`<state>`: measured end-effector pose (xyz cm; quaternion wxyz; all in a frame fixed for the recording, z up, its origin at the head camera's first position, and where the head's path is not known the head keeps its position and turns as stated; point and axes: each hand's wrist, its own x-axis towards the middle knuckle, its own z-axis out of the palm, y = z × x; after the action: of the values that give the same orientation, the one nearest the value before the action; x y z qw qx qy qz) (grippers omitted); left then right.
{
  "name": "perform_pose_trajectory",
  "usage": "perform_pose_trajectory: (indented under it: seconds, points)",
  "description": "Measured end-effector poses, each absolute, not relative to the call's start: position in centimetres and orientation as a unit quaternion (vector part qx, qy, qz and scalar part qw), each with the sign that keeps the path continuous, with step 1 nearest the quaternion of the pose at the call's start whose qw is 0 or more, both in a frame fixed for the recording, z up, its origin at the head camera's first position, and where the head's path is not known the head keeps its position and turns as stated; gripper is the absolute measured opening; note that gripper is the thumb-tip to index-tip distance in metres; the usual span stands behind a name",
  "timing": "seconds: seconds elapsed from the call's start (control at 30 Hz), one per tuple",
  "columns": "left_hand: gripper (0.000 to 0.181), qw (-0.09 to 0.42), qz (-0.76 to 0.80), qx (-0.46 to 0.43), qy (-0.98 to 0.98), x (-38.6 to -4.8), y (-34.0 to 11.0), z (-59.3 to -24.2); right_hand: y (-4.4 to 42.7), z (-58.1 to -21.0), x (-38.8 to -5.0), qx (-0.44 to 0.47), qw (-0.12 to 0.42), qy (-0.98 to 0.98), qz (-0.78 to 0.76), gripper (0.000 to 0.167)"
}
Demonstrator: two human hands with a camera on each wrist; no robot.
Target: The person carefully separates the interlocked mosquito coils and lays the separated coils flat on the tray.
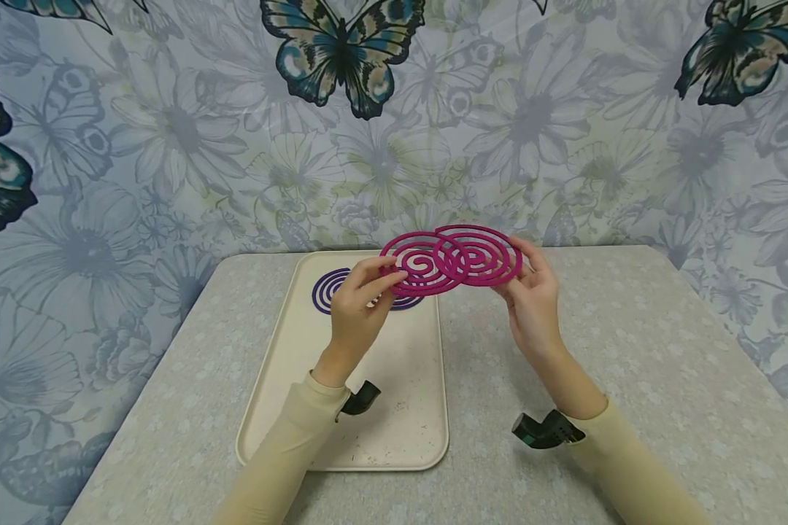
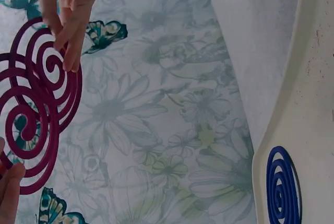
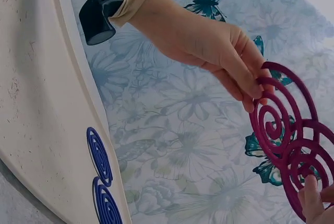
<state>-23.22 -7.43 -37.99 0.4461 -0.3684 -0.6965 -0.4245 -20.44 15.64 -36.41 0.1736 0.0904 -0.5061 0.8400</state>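
Note:
Two magenta spiral mosquito coils, overlapping side by side, are held up above the table. My left hand point(image 1: 361, 310) pinches the outer edge of the left coil point(image 1: 420, 267) between thumb and fingers. At the opposite side, my right hand point(image 1: 532, 302) grips the outer edge of the right coil point(image 1: 476, 257). The coils' rings cross each other in the middle; whether they are interlocked I cannot tell. Below and behind the left hand, dark blue spiral coils lie on the cream tray point(image 1: 394, 364). The right wrist view shows one blue coil point(image 3: 99, 156) beside another blue coil point(image 3: 108, 205).
The tray lies on the left and middle part of a table point(image 1: 604, 328) with a pale patterned cover. Small dark crumbs dot the tray's near part. Behind the table hangs a butterfly and flower patterned backdrop point(image 1: 381, 175). Each wrist carries a black camera mount point(image 1: 548, 430).

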Motion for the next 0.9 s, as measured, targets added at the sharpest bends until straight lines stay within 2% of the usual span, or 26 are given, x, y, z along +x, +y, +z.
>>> perform_pose_trajectory:
  seconds: [0.13, 0.27, 0.37, 0.6, 0.73, 0.9]
  points:
    - [0.022, 0.396, -0.492, -0.327, -0.703, -23.2, -7.3, -38.1, 16.2, -36.3, -20.5, 0.102, 0.120, -0.491, 0.857, 0.043]
    - [0.032, 0.327, -0.573, -0.287, -0.695, -22.8, -7.1, -37.9, 16.8, -36.5, -20.6, 0.103, 0.102, -0.475, 0.868, 0.043]
    - [0.031, 0.273, -0.632, -0.260, -0.677, -22.4, -7.0, -37.8, 17.1, -36.5, -20.6, 0.093, 0.100, -0.481, 0.866, 0.045]
    - [0.029, 0.214, -0.676, -0.218, -0.670, -22.3, -7.3, -37.4, 17.0, -36.4, -20.7, 0.087, 0.083, -0.482, 0.868, 0.060]
    - [0.032, 0.182, -0.687, -0.178, -0.680, -22.5, -7.5, -37.2, 16.9, -36.3, -20.7, 0.083, 0.069, -0.481, 0.870, 0.061]
    - [0.040, 0.119, -0.704, -0.110, -0.691, -22.8, -7.8, -36.9, 16.7, -36.1, -20.7, 0.063, 0.061, -0.489, 0.868, 0.058]
